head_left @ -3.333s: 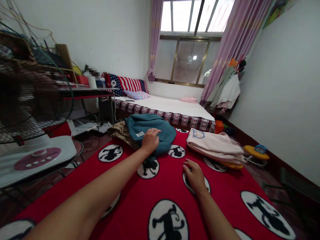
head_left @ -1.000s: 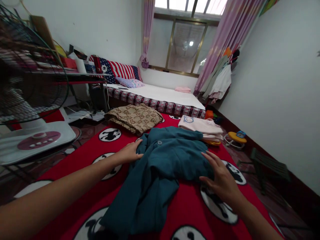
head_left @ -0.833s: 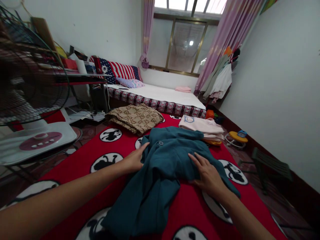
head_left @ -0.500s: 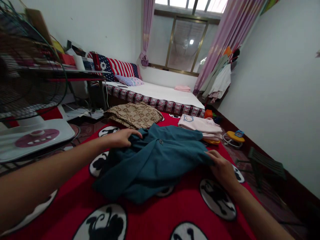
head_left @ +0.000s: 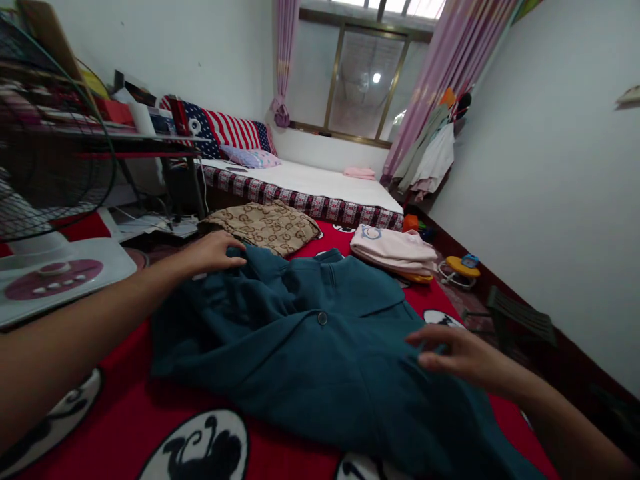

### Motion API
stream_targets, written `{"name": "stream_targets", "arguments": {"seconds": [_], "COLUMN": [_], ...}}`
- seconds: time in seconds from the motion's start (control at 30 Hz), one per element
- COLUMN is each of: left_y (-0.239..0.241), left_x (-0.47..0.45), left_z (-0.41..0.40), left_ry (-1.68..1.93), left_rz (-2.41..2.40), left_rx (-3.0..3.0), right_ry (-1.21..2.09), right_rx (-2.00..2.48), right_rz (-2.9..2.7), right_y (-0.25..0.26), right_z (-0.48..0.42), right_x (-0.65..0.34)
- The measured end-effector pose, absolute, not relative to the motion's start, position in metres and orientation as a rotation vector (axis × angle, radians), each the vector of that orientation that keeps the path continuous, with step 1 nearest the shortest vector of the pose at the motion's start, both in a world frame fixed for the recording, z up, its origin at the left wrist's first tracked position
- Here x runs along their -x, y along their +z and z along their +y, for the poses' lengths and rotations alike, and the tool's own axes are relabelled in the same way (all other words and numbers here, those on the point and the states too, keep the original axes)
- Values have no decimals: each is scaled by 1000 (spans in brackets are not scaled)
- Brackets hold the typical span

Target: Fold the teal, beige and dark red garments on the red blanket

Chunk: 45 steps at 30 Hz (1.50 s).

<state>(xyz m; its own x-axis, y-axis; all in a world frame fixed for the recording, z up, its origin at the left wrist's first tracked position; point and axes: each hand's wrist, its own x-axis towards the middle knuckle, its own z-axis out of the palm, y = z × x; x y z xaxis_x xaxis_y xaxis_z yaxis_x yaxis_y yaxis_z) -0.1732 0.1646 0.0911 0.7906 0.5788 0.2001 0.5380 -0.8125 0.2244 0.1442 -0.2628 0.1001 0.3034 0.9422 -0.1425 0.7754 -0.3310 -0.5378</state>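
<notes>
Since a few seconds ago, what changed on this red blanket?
The teal garment, once bunched on the brown cloth, was pulled nearer and spread out. The left hand holds its far edge; the open right hand touches its near side. The pink stack stayed put.

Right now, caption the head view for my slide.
Left hand holds a teal shirt on a red blanket; right hand reaches over it.

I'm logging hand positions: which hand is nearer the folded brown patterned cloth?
Left. The left hand holds an edge of the teal garment beside the brown cloth; the right hand is over the garment's near right part, far off.
</notes>
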Motion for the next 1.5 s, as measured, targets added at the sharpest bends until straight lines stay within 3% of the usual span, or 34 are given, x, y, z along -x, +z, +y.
{"name": "stream_targets", "arguments": {"seconds": [0.13, 0.27, 0.43, 0.67, 0.9, 1.0, 1.2, 1.33, 1.5], "left_y": [76, 51, 33, 42, 77, 93, 93, 92, 96], "left_x": [132, 104, 86, 77, 120, 147, 163, 158, 170], "left_z": [147, 139, 123, 91, 74, 59, 42, 54, 76], "left_ry": [477, 418, 108, 177, 266, 211, 155, 200, -58], "left_rz": [812, 695, 599, 267, 126, 262, 183, 203, 429], "left_rx": [-2864, -2903, -2904, -2958, -3060, -3047, -3155, -3195, -3073], "right_ry": [63, -212, -198, -117, -369, -219, 343, 294, 311], "right_rx": [2216, 2189, 2146, 2233, 1999, 1920, 2357, 2364, 2331], "right_rz": [-1286, -1285, -1655, -2099, -2051, -2082, -2141, -2130, -2103], "right_y": [70, 32, 24, 46, 90, 106, 103, 91, 74], "right_z": [-196, -139, -93, -55, -128, -185, -247, -243, -240], "right_x": [-194, -214, -184, -140, -146, -133, -92, -103, -142]}}
